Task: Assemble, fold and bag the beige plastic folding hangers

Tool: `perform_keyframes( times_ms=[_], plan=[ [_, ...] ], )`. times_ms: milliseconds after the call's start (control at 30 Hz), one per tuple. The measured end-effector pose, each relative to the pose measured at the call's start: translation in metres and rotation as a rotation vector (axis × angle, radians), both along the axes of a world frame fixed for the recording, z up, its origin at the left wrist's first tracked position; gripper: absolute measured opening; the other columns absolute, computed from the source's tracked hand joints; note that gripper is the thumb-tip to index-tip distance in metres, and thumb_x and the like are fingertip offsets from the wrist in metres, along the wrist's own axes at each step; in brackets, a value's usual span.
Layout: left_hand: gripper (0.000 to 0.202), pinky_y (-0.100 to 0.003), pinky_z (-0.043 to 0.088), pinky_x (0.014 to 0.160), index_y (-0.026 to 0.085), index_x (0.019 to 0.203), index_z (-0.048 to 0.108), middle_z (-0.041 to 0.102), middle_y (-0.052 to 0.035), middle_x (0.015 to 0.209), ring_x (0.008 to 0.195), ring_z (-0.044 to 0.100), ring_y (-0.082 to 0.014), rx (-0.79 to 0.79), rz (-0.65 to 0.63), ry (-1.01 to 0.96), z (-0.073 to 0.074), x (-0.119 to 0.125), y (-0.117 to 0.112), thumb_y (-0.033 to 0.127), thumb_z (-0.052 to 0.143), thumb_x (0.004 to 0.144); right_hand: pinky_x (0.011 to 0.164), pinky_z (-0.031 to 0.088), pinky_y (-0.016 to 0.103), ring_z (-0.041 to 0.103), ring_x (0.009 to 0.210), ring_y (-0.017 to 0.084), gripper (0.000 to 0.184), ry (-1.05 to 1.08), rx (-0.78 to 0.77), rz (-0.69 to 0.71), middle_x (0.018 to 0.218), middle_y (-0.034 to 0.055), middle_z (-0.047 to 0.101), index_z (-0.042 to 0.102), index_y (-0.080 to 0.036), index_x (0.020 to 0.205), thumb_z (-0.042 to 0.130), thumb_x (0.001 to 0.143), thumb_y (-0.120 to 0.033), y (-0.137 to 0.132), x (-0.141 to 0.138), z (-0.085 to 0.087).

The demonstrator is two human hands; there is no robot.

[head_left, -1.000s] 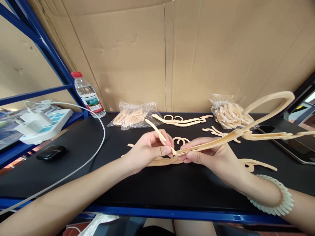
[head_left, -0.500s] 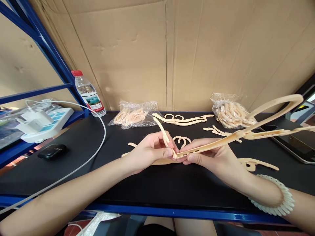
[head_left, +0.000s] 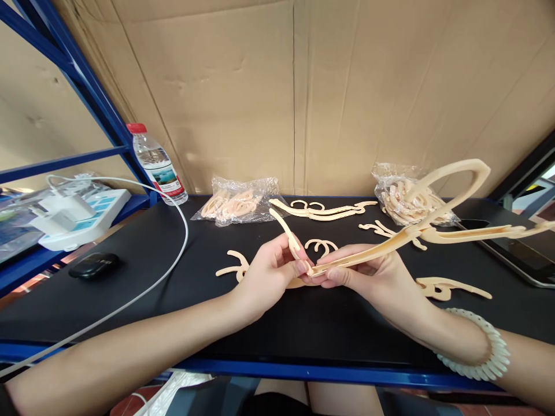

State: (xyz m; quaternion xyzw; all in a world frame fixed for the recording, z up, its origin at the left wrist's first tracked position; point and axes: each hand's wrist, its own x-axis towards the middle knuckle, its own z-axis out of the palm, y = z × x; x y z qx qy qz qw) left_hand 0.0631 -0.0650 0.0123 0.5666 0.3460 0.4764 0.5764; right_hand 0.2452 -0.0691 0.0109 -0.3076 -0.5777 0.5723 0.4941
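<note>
A beige plastic folding clothes hanger is held between my two hands above the black table. Its large hook loop rises at the right, and its far arm stretches toward the right edge. My left hand is closed, pinching a thin curved end piece where it meets the hanger's near tip. Around the hanger's near arm my right hand is closed, thumb in front and fingers behind. The joint between end piece and arm is partly covered by fingertips. Below and behind the hands lie more beige hanger parts, partly hidden.
Bagged hanger parts and a second bag stand at the back. Another folded hanger lies between them. A water bottle, black mouse, white cable and power strip are left; a tablet lies right.
The hanger has turned slightly in my hands, its hook loop shifting left and its slotted side tilting out of sight. Both hands keep their grip in nearly the same place.
</note>
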Motion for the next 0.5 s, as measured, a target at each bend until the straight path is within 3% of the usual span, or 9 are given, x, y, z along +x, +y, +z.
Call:
perform_keyframes(
  times_ms=[267, 500],
  plan=[
    [0.015, -0.021, 0.050, 0.060, 0.017, 0.067, 0.054, 0.061, 0.0043, 0.064, 0.060, 0.060, -0.0099, 0.017, 0.211, -0.004, -0.003, 0.009, -0.009, 0.009, 0.064, 0.074, 0.065, 0.064, 0.023, 0.075, 0.069, 0.018, 0.008, 0.004, 0.006, -0.072, 0.077, 0.0028, 0.078, 0.079, -0.023, 0.078, 0.081, 0.070, -0.021, -0.004, -0.009, -0.004],
    [0.011, -0.023, 0.055, 0.065, 0.017, 0.070, 0.061, 0.070, 0.0011, 0.068, 0.067, 0.067, -0.0130, 0.081, 0.280, 0.002, -0.001, 0.008, -0.010, 0.011, 0.069, 0.073, 0.067, 0.064, 0.023, 0.076, 0.071, 0.019, 0.010, 0.111, -0.003, -0.126, 0.078, 0.0039, 0.078, 0.079, -0.022, 0.081, 0.082, 0.071, -0.022, -0.004, -0.011, -0.008]
  ],
)
